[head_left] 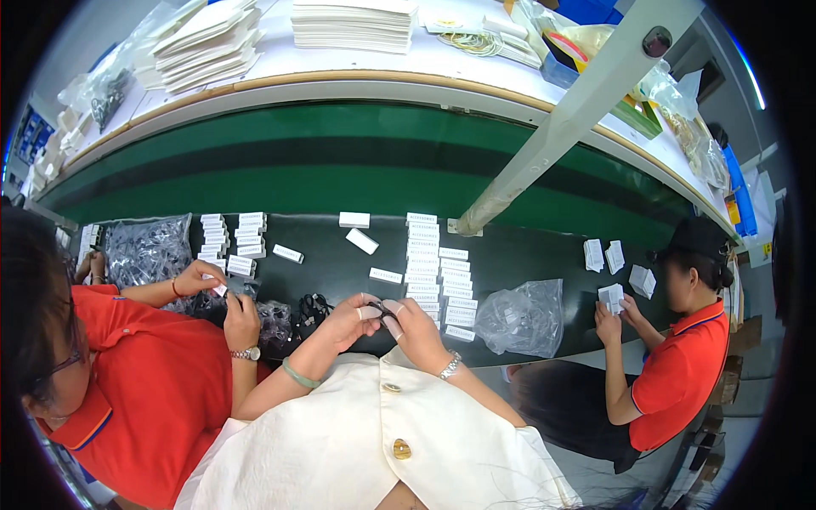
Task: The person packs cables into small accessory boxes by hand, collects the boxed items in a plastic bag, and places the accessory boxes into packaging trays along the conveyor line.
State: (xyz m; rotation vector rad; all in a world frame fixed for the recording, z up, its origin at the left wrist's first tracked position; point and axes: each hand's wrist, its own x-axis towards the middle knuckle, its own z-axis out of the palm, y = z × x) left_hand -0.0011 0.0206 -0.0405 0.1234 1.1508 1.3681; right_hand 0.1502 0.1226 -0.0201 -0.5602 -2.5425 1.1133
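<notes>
Close in front of my body, my left hand [350,323] and my right hand [416,327] meet with bent fingers around a small black item [382,311]. The fingers cover most of it, so its kind does not show. Pale finger covers are on some fingertips of both hands. Left of my left hand lies a heap of black cable-like pieces [313,313]. Just beyond my hands is a single small white box [385,275]. Stacked columns of similar white boxes [422,246] stand past my right hand.
A clear plastic bag [523,319] lies right of the boxes. At left a red-shirted person [144,365] handles a small piece beside bagged black parts [149,251]. Another person [680,365] at right holds white boxes. A slanted post [552,144] rises from the dark table; a shelf [340,81] runs behind.
</notes>
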